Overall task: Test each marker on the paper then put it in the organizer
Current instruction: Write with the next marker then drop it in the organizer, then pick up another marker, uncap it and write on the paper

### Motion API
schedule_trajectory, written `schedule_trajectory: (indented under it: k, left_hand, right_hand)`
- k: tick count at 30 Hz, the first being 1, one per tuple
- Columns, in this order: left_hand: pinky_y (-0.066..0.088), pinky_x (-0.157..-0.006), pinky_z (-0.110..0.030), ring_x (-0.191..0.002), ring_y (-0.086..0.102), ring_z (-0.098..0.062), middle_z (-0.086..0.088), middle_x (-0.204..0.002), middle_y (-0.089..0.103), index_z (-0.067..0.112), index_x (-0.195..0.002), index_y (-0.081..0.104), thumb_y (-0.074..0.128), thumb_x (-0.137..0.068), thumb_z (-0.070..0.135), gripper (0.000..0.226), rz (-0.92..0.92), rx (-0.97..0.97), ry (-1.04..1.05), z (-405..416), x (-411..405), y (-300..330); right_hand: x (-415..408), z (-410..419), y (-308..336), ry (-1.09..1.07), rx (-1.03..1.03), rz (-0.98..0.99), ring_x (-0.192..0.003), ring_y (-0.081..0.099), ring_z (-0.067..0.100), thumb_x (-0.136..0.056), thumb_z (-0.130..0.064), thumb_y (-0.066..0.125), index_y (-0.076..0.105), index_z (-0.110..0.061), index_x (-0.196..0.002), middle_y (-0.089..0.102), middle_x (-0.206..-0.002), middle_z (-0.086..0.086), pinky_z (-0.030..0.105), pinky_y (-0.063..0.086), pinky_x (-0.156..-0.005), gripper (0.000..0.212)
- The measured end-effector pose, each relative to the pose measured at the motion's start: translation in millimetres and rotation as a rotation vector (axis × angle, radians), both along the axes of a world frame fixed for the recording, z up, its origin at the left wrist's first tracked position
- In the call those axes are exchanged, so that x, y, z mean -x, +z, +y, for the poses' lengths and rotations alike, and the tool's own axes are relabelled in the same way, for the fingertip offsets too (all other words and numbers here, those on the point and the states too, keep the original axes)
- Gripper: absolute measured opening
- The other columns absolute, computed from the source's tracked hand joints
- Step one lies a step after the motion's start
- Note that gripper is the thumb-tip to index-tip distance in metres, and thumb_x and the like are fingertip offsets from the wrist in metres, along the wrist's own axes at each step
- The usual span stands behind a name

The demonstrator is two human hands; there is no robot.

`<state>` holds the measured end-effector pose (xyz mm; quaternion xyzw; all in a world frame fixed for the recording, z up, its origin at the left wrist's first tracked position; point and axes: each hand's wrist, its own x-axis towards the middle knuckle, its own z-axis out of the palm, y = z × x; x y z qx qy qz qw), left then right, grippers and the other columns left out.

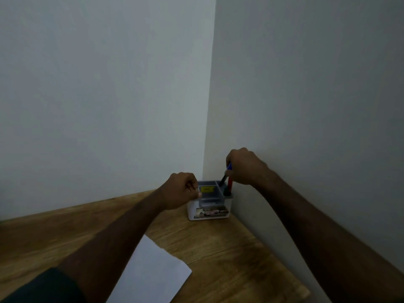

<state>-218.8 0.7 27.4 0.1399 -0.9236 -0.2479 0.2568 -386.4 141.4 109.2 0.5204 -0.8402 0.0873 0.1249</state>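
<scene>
A small white organizer (192, 212) with grey compartments stands in the corner of the wooden table. My right hand (246, 166) is above its right rear compartment and grips a blue marker (229, 166), of which only a short part shows. A red marker (229, 182) and a black marker (223, 180) stand in that compartment below the hand. My left hand (181, 190) is curled against the organizer's left rim; whether it grips the rim is unclear. A white sheet of paper (153, 274) lies on the table near me, partly under my left forearm.
Two plain walls meet right behind the organizer. The wooden table (229, 248) ends against the right wall. A yellow label (206, 189) sits inside the organizer's left compartment. A dark sleeve (43, 287) shows at the bottom left.
</scene>
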Motion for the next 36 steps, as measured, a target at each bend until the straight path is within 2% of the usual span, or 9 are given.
schedule_trajectory:
  k: [8,11,16,19,23,25,30,34,36]
  left_hand:
    - [0.048,-0.064,-0.013,-0.076,0.061,-0.006,0.002,-0.086,0.066,0.011,-0.093,0.066,0.074,-0.082,0.023,0.018,-0.019,0.011,0.017,-7,-11,-4]
    - [0.047,-0.063,-0.012,-0.075,0.061,-0.004,0.003,-0.084,0.066,0.012,-0.091,0.066,0.073,-0.083,0.021,0.014,-0.006,0.011,0.044,-9,-24,-2]
    - [0.047,-0.063,-0.011,-0.073,0.063,-0.006,0.004,-0.082,0.068,0.016,-0.085,0.068,0.074,-0.082,0.026,0.012,0.014,-0.026,0.115,-8,-62,7]
    - [0.049,-0.062,-0.013,-0.070,0.064,-0.007,0.004,-0.077,0.069,0.019,-0.080,0.069,0.074,-0.082,0.029,0.011,0.018,-0.050,0.177,-8,-106,5]
    - [0.046,-0.060,-0.013,-0.067,0.063,-0.008,0.003,-0.074,0.069,0.018,-0.077,0.069,0.074,-0.081,0.027,0.010,-0.004,-0.073,0.326,-11,-187,-5]
    - [0.045,-0.059,-0.014,-0.063,0.060,-0.006,0.002,-0.071,0.069,0.017,-0.076,0.069,0.074,-0.082,0.026,0.012,-0.008,-0.073,0.413,-8,-233,-12]
    - [0.049,-0.059,-0.030,-0.063,0.063,-0.017,-0.002,-0.070,0.069,0.015,-0.073,0.069,0.071,-0.084,0.022,0.013,0.011,-0.131,0.596,-3,-346,-33]
    - [0.042,-0.061,-0.013,-0.068,0.058,-0.004,-0.005,-0.075,0.066,0.008,-0.076,0.067,0.071,-0.083,0.013,0.010,-0.048,-0.137,0.731,4,-406,-45]
    - [0.045,-0.064,-0.014,-0.070,0.060,-0.002,0.002,-0.076,0.066,0.016,-0.075,0.067,0.072,-0.082,0.014,0.009,-0.094,-0.133,0.777,5,-428,-49]
  right_hand:
    - [1,-13,-22,0.008,-0.012,-0.086,-0.102,0.063,0.026,-0.085,-0.034,0.077,0.063,-0.008,-0.116,0.062,-0.117,0.013,0.036,0.057,-0.085,0.042]
    - [-7,-12,-23,0.039,0.061,-0.060,-0.101,0.062,0.022,-0.086,-0.036,0.075,0.069,-0.008,-0.111,0.066,-0.112,0.009,0.030,0.049,-0.082,0.038]
    - [-53,-15,-29,0.187,0.250,-0.080,-0.082,0.054,0.012,-0.092,-0.027,0.069,0.073,-0.011,-0.098,0.067,-0.097,0.003,0.026,0.043,-0.074,0.018]
    - [-97,-30,-44,0.332,0.250,-0.130,-0.083,0.055,0.012,-0.092,-0.028,0.067,0.071,-0.016,-0.098,0.060,-0.089,-0.004,0.025,0.040,-0.074,0.014]
    - [-171,-57,-71,0.519,0.229,-0.207,-0.087,0.059,0.016,-0.090,-0.029,0.066,0.069,-0.019,-0.100,0.066,-0.091,-0.003,0.025,0.038,-0.073,0.014]
    - [-209,-67,-84,0.630,0.207,-0.244,-0.086,0.059,0.015,-0.089,-0.030,0.066,0.068,-0.019,-0.100,0.059,-0.084,-0.008,0.024,0.036,-0.071,0.016]
    - [-294,-88,-113,0.886,0.125,-0.327,-0.082,0.048,0.005,-0.091,-0.034,0.068,0.066,-0.021,-0.103,0.054,-0.087,-0.013,0.023,0.035,-0.074,0.018]
    - [-348,-102,-130,1.014,0.027,-0.407,-0.083,0.052,0.008,-0.090,-0.030,0.070,0.067,-0.017,-0.094,0.057,-0.087,-0.007,0.023,0.037,-0.074,0.013]
    - [-370,-107,-136,1.031,-0.021,-0.445,-0.083,0.057,0.011,-0.090,-0.026,0.066,0.068,-0.018,-0.091,0.065,-0.091,-0.003,0.025,0.043,-0.073,0.009]
